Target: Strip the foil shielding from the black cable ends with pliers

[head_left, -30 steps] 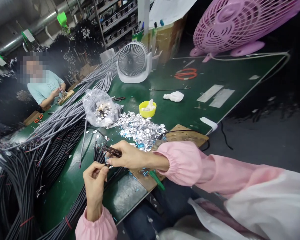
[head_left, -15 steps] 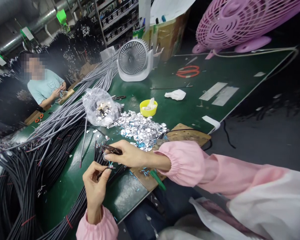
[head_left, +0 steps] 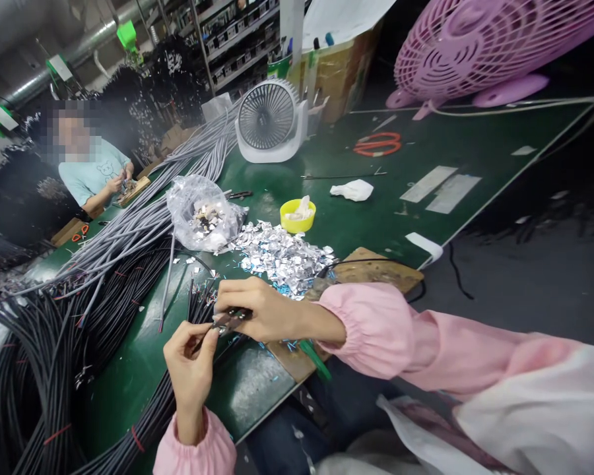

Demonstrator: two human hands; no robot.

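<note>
My left hand point(head_left: 191, 356) pinches the end of a black cable between thumb and forefinger, over the table's near edge. My right hand point(head_left: 257, 310) is closed around small dark snips point(head_left: 231, 319), whose jaws are at the cable end by my left fingertips. Whether the jaws touch the wires I cannot make out. A bundle of black cables point(head_left: 151, 414), tied with a red band, runs beneath my left hand. Just beyond my hands lies a heap of silvery foil scraps and blue wire bits point(head_left: 282, 257).
Grey cables point(head_left: 129, 231) and more black cables point(head_left: 44, 356) cover the left side. A clear plastic bag point(head_left: 198, 211), yellow dish point(head_left: 297, 216), white fan point(head_left: 270, 122), orange-handled scissors point(head_left: 377, 144) and pink fan point(head_left: 475, 49) are on the green table. A co-worker point(head_left: 96, 168) sits far left.
My right hand has turned and brought the snips down to the cable end at my left fingertips. My left hand keeps its pinch. The whole view has shifted slightly.
</note>
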